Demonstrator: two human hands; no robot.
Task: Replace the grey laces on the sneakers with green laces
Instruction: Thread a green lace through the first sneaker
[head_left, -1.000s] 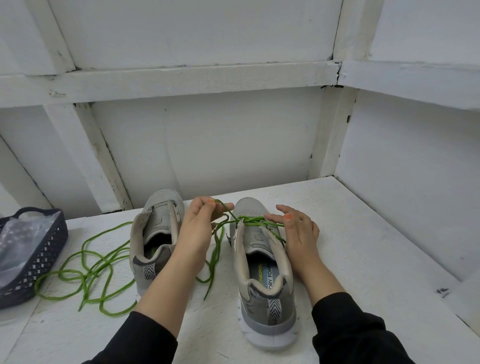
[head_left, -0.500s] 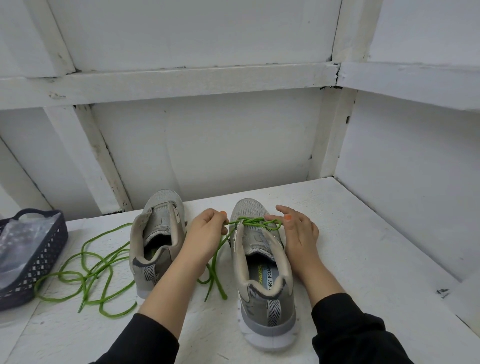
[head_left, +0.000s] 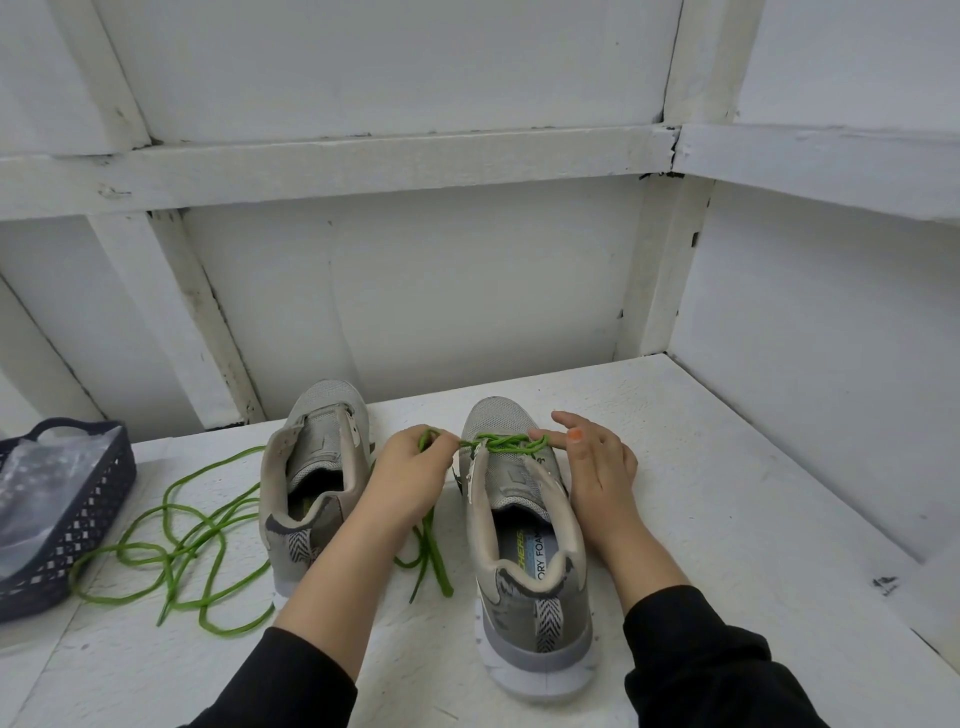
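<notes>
Left hand (head_left: 410, 475) curled, pinching green lace (head_left: 498, 442) just left of laced sneaker (head_left: 524, 545). Right hand (head_left: 597, 467) nearly flat, fingertips pressing the lace on that sneaker's right edge.

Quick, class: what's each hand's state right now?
Left hand: closed, holding the green lace.
Right hand: open, pressing that lace onto the right sneaker.

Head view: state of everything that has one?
right sneaker, partly laced in green near the toe
left sneaker, unlaced
green lace, taut toward left hand
spare green lace, lying loose
left hand, grips green lace
right hand, fingers straight, touching lace
basket, holds clear bag
</notes>
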